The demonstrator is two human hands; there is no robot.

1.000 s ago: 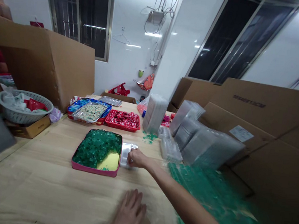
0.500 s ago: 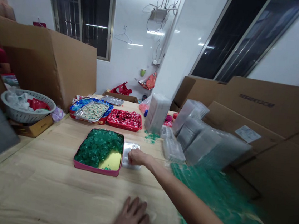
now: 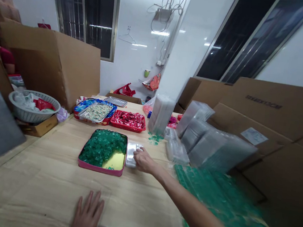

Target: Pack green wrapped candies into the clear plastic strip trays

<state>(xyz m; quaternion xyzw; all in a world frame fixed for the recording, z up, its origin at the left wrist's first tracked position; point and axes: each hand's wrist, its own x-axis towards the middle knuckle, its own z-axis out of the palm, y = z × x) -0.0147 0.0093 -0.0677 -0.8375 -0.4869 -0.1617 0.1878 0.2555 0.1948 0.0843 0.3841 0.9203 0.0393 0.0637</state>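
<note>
I saw the pink tin (image 3: 99,170) of green pieces (image 3: 103,146) centre, silver tray (image 3: 130,155) just right; a leftward shove could've spilled pieces. Right hand (image 3: 143,160) was at the tray, couldn't tell grip; left hand (image 3: 88,213) near, fingers apart.

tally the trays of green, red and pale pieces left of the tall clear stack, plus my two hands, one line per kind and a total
Green-piece tray: 1
Red-piece tray: 1
Pale-piece tray: 1
Hands (left hand, right hand): 2
Total: 5
</note>
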